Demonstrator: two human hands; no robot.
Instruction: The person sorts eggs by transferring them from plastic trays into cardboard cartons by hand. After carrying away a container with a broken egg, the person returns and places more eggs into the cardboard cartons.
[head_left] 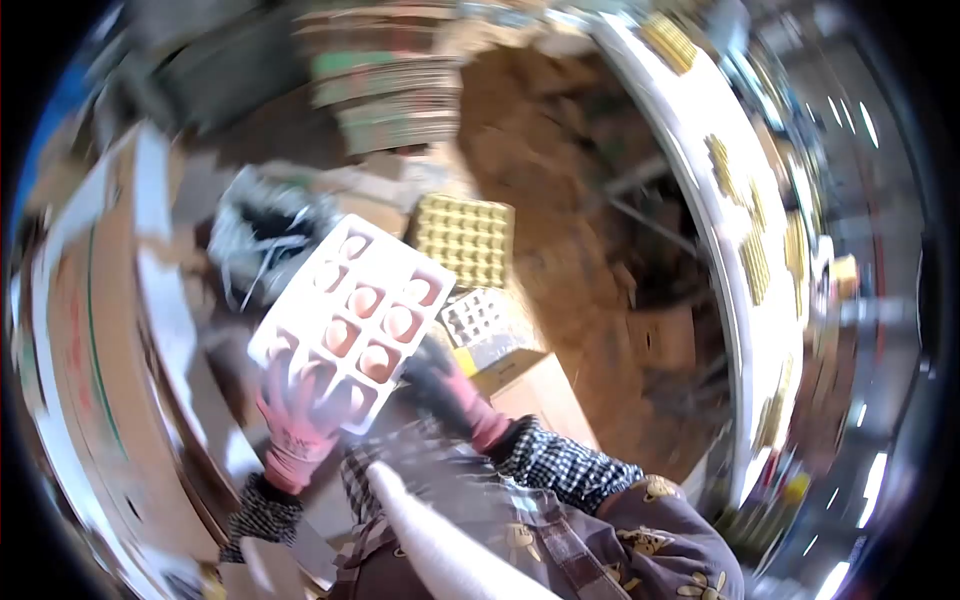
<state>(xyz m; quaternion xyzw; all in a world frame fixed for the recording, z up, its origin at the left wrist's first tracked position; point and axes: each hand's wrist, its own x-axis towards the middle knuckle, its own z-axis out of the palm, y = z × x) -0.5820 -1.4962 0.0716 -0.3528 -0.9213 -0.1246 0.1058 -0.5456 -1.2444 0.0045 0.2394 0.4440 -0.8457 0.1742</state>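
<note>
A white tray [378, 275] with several square pockets hangs tilted in front of my body. Round pinkish items sit in several of its pockets. My left hand [300, 415], in a pink and grey glove, lies over the tray's lower left part with its fingers spread. On the tray's lower right side is my right hand [440, 388], in a dark and pink glove; motion blur smears its fingers. Just beyond the tray stands a yellow pocketed tray [464, 240], and a smaller white grid tray [475, 316] lies below that one.
An open cardboard box [540, 395] stands right of my right hand. A plastic bag [262, 225] lies at the left, beside large cardboard [95, 330]. Stacked cardboard [390, 85] rises ahead. A long white table [715, 200] at the right bears several yellow trays.
</note>
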